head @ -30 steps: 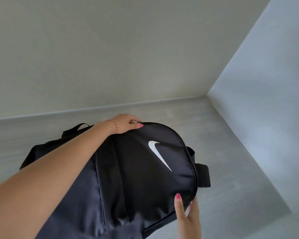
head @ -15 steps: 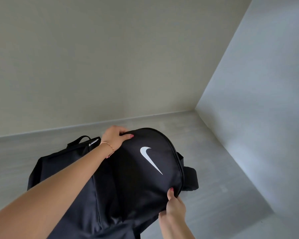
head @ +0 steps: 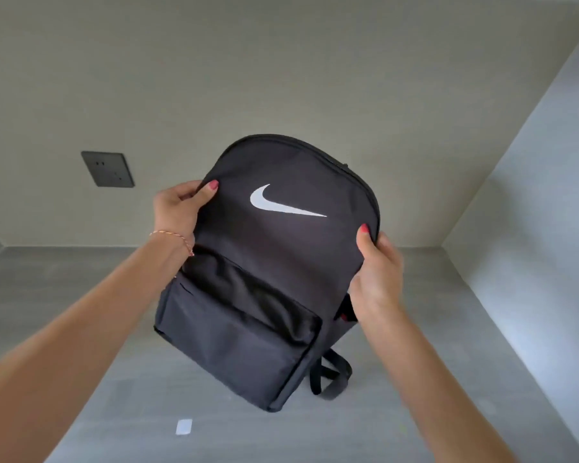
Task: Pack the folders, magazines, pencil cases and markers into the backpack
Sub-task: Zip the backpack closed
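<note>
A black backpack (head: 274,262) with a white swoosh logo stands upright on the grey table, its front pocket facing me and its zips closed. My left hand (head: 178,212) grips its upper left side, thumb on the front panel. My right hand (head: 375,262) grips its right edge, thumb pressed on the front. A black strap (head: 331,375) loops out below on the right. No folders, magazines, pencil cases or markers are in view.
The grey table (head: 114,412) runs into a corner between a beige back wall and a pale right wall (head: 532,228). A dark wall socket (head: 107,168) sits on the back wall at left. A small white scrap (head: 184,427) lies on the table near me.
The backpack lay flat on the table; both hands have raised it upright, front facing me. My left hand moved from its top edge to its left side, my right hand from the lower edge to the right side.
</note>
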